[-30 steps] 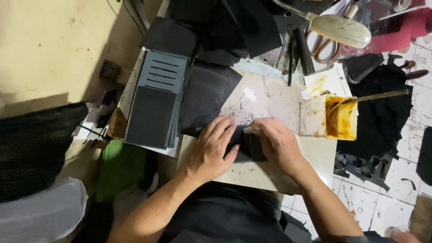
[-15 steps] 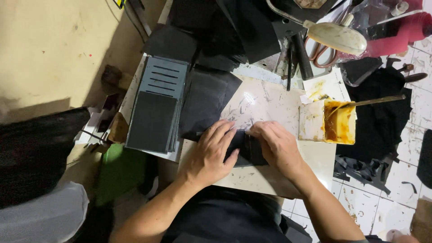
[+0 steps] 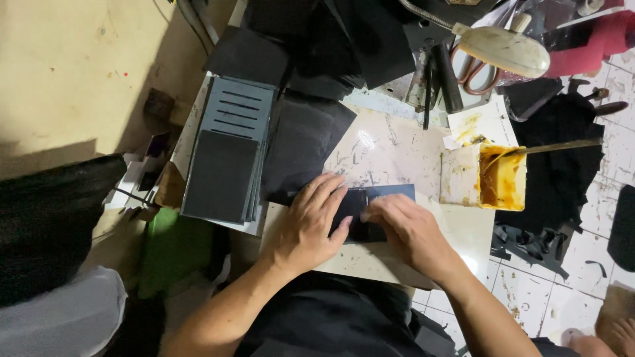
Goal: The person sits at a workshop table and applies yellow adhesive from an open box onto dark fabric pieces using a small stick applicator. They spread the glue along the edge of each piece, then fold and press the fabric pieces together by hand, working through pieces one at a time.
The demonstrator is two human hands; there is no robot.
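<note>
A small dark rectangular piece (image 3: 370,205), black with a bluish upper right corner, lies flat on the pale scratched work slab (image 3: 390,149). My left hand (image 3: 311,221) presses flat on its left part, fingers spread. My right hand (image 3: 410,231) presses down on its right part, fingertips near the middle. Most of the piece is hidden under both hands.
A stack of grey slotted sheets (image 3: 228,152) and black sheets (image 3: 304,142) lie left of the hands. A glue tub with orange glue (image 3: 493,175) and a brush (image 3: 555,147) stands to the right. Scissors (image 3: 473,69), a pale lamp head (image 3: 506,49) and black offcuts (image 3: 562,132) crowd the back and right.
The dark piece now lies spread out flat under my hands, with a bluish corner showing at the right. Both hands have flattened on top of it.
</note>
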